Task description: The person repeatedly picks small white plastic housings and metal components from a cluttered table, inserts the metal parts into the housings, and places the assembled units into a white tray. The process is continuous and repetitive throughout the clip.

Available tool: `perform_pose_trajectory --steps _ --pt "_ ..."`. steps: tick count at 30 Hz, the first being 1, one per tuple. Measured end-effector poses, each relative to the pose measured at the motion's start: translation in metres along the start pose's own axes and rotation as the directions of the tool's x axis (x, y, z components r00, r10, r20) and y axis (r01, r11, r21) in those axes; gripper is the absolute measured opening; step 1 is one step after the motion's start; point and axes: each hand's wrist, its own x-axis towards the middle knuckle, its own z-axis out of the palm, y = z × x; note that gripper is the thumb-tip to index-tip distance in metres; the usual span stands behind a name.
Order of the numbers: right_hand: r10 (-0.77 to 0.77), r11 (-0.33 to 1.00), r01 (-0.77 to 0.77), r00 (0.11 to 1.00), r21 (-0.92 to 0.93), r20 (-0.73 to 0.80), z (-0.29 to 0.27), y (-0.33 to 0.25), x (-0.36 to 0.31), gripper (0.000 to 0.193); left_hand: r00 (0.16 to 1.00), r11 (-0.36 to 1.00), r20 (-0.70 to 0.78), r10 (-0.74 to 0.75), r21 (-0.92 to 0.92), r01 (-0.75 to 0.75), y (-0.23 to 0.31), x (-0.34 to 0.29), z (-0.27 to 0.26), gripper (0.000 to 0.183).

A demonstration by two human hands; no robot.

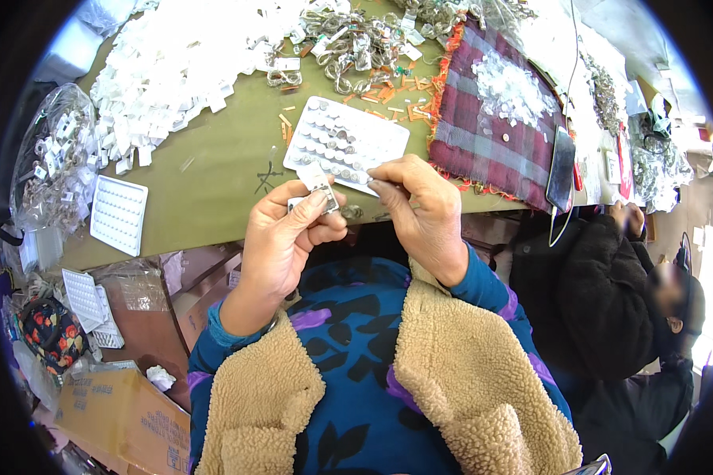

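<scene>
A small white casing [314, 180] is held above the near edge of the table by the left hand [281, 229], gripped narrowly between thumb and fingers, with the other fingers curled beneath it. The right hand [426, 214] is held to its right, thumb and forefinger brought close together at the near right edge of a white tray [392, 142]; whether anything is pinched there cannot be told, as the fingertips are too small to read. The tray is set at a slant just beyond both hands, and rows of small round discs [341, 146] are carried in it. The olive-green table [198, 202] is covered at far left by a large heap of white plastic parts [170, 71]; at far centre, bundled wires [348, 39] are piled, with orange strips [384, 95] scattered nearer. On the right, a checked cloth [483, 150] is spread, topped with translucent pieces [511, 91], and a dark phone [561, 168] is laid at its right edge, joined to a white cable [558, 237]. A second white tray [119, 214] is seen at the left edge. Lower left, a cardboard box [123, 416] is placed near a floral bag [51, 332]. At right, another person [602, 293] in dark clothing is seated beside the table.
</scene>
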Motion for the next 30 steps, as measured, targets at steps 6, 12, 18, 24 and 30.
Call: perform_pose_trajectory --steps 6,12,18,24,30 --pt "-0.076 0.990 0.081 0.996 0.112 -0.043 0.011 -0.023 -0.012 0.015 0.999 0.998 0.038 -0.038 -0.042 0.040 -0.010 -0.010 0.008 0.023" --pt "-0.151 0.985 0.131 0.970 0.114 0.189 0.002 -0.025 -0.006 0.006 0.999 0.999 0.047 -0.002 -0.051 0.005 -0.016 -0.020 0.004 0.019" --pt "-0.281 0.951 0.253 0.947 0.180 0.156 0.019 -0.031 -0.010 0.014 0.992 0.984 0.077 0.102 -0.157 -0.089 -0.010 -0.023 -0.004 0.018" --pt "-0.182 0.868 0.082 0.970 0.489 0.160 0.028 -0.037 -0.012 0.024 0.991 0.990 0.012 0.132 -0.045 -0.131 0.009 -0.037 -0.003 0.018" --pt "0.294 0.694 -0.469 0.877 0.546 0.380 0.035 -0.041 0.002 0.024 0.995 0.992 0.069 0.072 0.099 -0.079 0.013 -0.035 -0.007 0.013"
